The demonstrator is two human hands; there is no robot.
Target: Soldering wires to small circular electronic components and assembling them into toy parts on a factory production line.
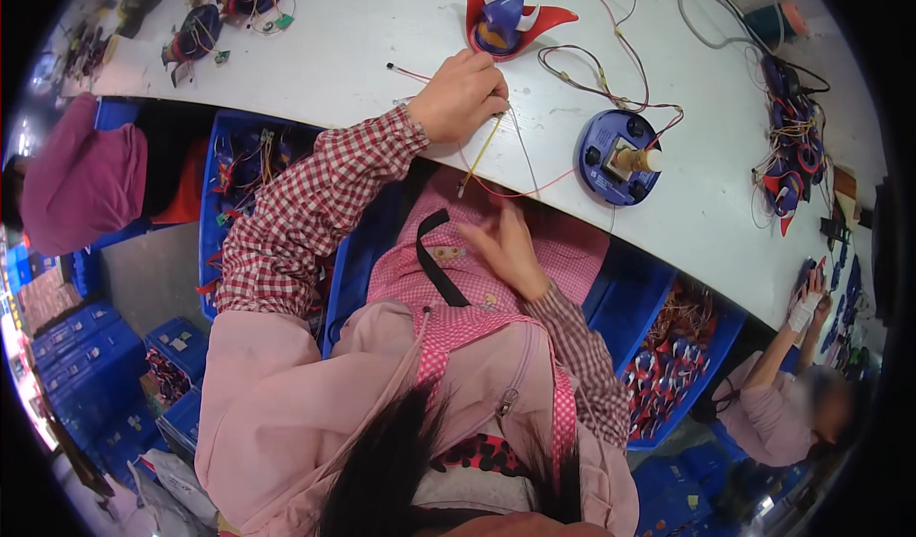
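My left hand [458, 96] is closed at the table's near edge, its fingertips pinched on thin wires. A yellow wire [484, 151] runs down from the fingertips over the edge. Just beyond the knuckles is a toy figure [501, 24] with a blue head, white horns and red wing-like sides. My right hand [510, 251] is low over my lap, below the table edge, thumb apart from the fingers and nothing visible in it; the fingertips are partly in shadow. A round blue base [620, 158] with a tan knob and wires lies right of my left hand.
Wired toy parts [194, 39] lie at the far left, and more [794, 146] at the right. Cables [611, 84] loop across the white table [363, 22]. Blue bins of parts [668, 365] sit under the edge. Co-workers [778, 403] sit on both sides.
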